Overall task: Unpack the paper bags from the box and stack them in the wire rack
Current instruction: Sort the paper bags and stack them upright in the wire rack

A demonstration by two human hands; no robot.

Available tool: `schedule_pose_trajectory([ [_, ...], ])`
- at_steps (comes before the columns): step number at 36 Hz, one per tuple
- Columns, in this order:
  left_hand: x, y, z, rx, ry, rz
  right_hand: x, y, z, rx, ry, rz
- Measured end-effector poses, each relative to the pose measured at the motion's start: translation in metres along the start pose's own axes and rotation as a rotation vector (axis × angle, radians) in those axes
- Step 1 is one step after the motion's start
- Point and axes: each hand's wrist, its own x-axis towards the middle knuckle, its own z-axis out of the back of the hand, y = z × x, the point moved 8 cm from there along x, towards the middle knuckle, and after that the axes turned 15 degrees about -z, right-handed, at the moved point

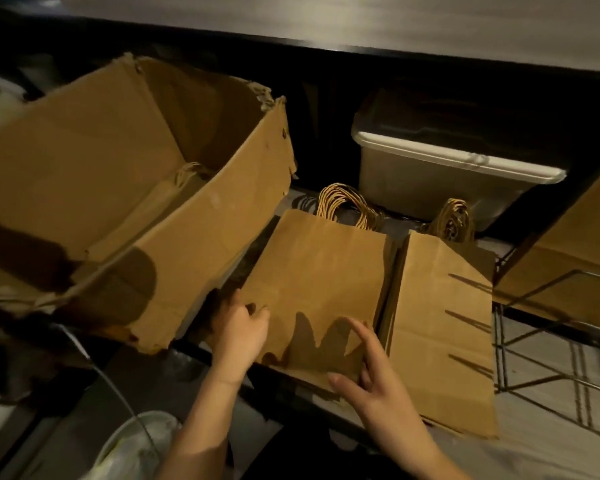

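Bags: a flat pile of brown paper bags (319, 271) lies on the wire rack (548, 358), its cord handles (343, 206) pointing to the far side.
Handling: judged light, thin and floppy. The sheets likely slide on one another, and the paper creases or tears if it is pinched hard.
Where to hold: the folded bottom edge on the near side and the long side edges, with the whole pile squared between both hands rather than lifted by the handles.
Left hand (241, 330): at the pile's left edge, fingers bent over onto the top bag. I cannot tell whether the grip is clamped or only resting.
Right hand (371, 379): at the near edge, grip apart, fingers spread and thumb on the paper.
Second pile (440, 306): just beside it on the right, also flat.
Box (194, 237): to the left and tilted, with more bags (174, 192) inside.
Tub (447, 174): on the far side, behind the handles.
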Motion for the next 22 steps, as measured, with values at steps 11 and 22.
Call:
schedule_pose_trajectory([
  [11,-0.015,-0.013,-0.003,-0.11,-0.179,0.016,-0.034,0.045,0.047,0.247,-0.166,0.166],
  [22,-0.046,-0.052,-0.056,-0.683,-0.238,0.066,-0.051,0.078,0.095,0.38,-0.295,0.283],
])
